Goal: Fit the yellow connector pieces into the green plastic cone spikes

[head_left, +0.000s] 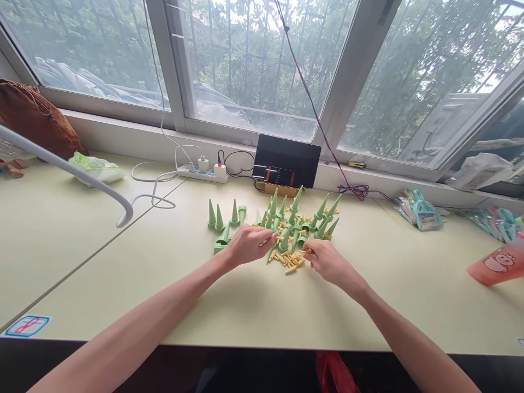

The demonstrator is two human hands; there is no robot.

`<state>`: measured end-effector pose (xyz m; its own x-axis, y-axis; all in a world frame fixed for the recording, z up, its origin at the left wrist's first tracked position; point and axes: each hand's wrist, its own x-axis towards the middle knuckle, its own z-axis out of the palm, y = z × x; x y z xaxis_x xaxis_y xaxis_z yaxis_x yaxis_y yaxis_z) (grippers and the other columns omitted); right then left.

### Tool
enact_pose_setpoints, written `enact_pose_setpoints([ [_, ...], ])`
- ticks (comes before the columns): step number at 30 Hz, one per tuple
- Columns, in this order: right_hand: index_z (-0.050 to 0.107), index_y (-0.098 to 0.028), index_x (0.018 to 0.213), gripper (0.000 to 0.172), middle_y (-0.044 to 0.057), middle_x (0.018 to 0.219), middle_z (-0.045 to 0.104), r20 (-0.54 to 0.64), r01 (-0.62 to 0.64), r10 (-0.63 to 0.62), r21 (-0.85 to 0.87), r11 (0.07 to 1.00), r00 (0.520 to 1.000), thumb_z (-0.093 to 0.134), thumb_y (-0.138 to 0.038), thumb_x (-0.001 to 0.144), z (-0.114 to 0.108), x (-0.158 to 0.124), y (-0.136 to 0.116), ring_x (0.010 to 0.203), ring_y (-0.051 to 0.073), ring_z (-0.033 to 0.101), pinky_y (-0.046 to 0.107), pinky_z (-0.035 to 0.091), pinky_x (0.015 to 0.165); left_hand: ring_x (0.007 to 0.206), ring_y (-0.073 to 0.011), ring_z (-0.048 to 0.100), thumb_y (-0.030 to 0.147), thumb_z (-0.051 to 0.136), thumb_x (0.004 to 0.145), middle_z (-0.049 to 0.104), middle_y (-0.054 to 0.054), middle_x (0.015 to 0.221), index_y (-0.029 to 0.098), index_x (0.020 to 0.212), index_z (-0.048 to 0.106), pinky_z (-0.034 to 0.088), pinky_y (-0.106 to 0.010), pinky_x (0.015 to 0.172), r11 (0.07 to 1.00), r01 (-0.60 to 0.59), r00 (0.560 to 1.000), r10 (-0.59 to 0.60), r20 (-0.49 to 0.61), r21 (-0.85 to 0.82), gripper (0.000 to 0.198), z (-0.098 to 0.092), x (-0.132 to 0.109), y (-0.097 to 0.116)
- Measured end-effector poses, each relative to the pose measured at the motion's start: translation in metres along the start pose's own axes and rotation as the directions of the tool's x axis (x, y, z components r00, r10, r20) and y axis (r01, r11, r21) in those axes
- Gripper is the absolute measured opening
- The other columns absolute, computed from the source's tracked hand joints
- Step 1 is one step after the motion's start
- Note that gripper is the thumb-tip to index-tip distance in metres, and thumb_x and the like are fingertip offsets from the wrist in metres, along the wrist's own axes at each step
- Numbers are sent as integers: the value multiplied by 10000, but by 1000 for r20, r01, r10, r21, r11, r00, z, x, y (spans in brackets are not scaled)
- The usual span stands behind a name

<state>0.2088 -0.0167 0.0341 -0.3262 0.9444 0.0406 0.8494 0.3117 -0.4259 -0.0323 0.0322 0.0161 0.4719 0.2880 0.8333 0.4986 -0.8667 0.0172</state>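
Observation:
A pile of green plastic cones (295,203) with flared bases lies on the table among small yellow pegs (290,262). My left hand (250,244) is closed at the left side of the pile. Its fingertips meet beside a yellow peg and a green cone, and what they hold is hidden. On the right side, my right hand (327,261) is pinched closed, with a small yellow piece showing at its fingertips. Several upright cones (219,218) stand apart on the left, beyond my left wrist. A green block-like piece (220,248) is partly covered by my left forearm.
Behind the pile, a phone (282,177) leans against a black tablet-like panel (301,158). A power strip (204,173) with cables lies to its left. A grey curved bar (82,174) crosses the left side. An orange cup (497,262) stands at the right.

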Motion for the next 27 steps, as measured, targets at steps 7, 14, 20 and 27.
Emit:
enact_pose_setpoints([
  [7, 519, -183, 728, 237, 24, 764, 546, -99, 242, -250, -92, 966, 963, 479, -66, 931, 29, 15, -43, 648, 142, 521, 243, 387, 575, 410, -74, 218, 156, 531, 895, 294, 75, 429, 182, 518, 325, 185, -239, 423, 996, 69, 996, -66, -68, 51, 429, 1, 0, 2],
  [14, 585, -159, 877, 181, 34, 744, 558, -160, 320, -373, -280, 905, 914, 454, -63, 955, 47, 17, -39, 568, 144, 526, 264, 396, 530, 391, -71, 230, 146, 485, 914, 330, 70, 425, 184, 529, 340, 207, -238, 419, 1000, 11, 1000, -10, -21, 21, 412, 3, -1, 10],
  [20, 567, -160, 832, 183, 28, 735, 547, -157, 288, -360, -356, 889, 919, 473, -111, 981, 49, 14, -34, 562, 143, 497, 269, 370, 522, 391, -71, 221, 145, 506, 909, 315, 72, 418, 182, 530, 336, 190, -244, 419, 999, 18, 999, -16, -46, 39, 417, 3, -2, 11],
  [27, 564, -160, 815, 154, 16, 736, 537, -217, 272, -370, -376, 886, 903, 556, -169, 969, 51, 14, -32, 551, 127, 479, 259, 341, 523, 418, -65, 283, 169, 577, 884, 339, 73, 455, 179, 550, 401, 236, -223, 438, 938, 301, 921, -239, -306, 173, 378, -7, 2, -1],
])
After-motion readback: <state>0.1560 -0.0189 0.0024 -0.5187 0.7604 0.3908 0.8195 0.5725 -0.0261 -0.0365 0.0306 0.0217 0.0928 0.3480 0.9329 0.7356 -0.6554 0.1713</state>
